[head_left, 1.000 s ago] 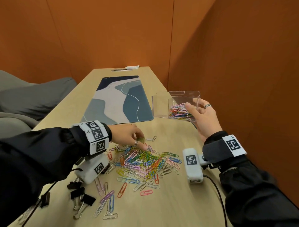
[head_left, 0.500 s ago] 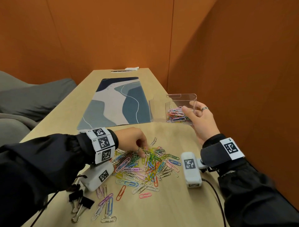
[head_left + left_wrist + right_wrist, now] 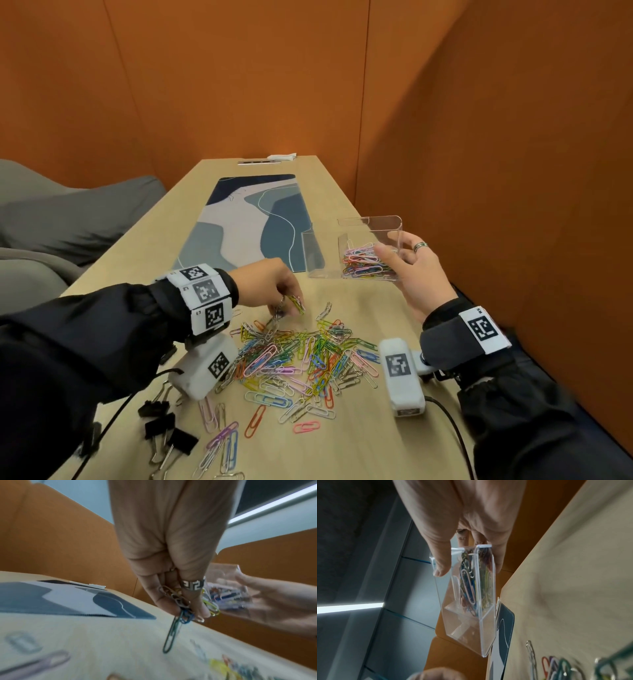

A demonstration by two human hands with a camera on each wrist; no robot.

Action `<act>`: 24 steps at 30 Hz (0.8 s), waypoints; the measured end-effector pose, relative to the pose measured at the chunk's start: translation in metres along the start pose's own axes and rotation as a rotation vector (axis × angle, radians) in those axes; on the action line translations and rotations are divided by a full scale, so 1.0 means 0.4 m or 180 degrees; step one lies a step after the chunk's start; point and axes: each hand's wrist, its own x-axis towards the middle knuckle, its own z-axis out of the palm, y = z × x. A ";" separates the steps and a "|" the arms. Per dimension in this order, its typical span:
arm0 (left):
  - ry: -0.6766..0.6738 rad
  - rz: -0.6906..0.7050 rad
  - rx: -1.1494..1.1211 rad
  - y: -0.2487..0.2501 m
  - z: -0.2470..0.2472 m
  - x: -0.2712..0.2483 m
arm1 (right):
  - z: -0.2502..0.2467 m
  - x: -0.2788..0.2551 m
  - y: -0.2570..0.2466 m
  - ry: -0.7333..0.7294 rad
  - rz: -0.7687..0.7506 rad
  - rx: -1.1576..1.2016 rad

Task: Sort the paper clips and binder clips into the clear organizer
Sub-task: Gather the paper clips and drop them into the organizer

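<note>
A pile of coloured paper clips [image 3: 301, 356] lies on the wooden table [image 3: 356, 438]. My left hand [image 3: 274, 287] hovers just above the pile's far edge and pinches a small bunch of paper clips [image 3: 181, 605], one green clip dangling down. My right hand [image 3: 414, 270] holds the clear organizer [image 3: 370, 233] lifted and tilted at the right; thumb inside, fingers under it. One compartment holds several coloured clips [image 3: 471, 582]; the other [image 3: 322, 253] looks empty. Black binder clips [image 3: 168, 431] lie at the near left by my left sleeve.
A blue and grey desk mat [image 3: 250, 219] lies beyond the pile. Orange walls close in on the right and far side. Wrist camera units and a cable [image 3: 455, 428] sit low over the table near the pile. Small white items [image 3: 274, 159] lie at the table's far end.
My left hand closed on clips at the pile's far edge and has lifted them slightly. The organizer in my right hand stayed raised and shifted little.
</note>
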 end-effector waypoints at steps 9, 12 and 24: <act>0.0808 0.0175 -0.0965 0.088 -0.187 -0.020 | 0.021 -0.010 0.011 -0.0383 0.0182 0.0193; 0.1092 0.0310 -0.1097 0.136 -0.230 -0.001 | 0.031 -0.018 0.008 -0.0618 0.0205 0.0183; 0.0757 0.0628 -0.1030 0.204 -0.136 0.068 | 0.046 -0.028 0.008 -0.0846 0.0062 0.0274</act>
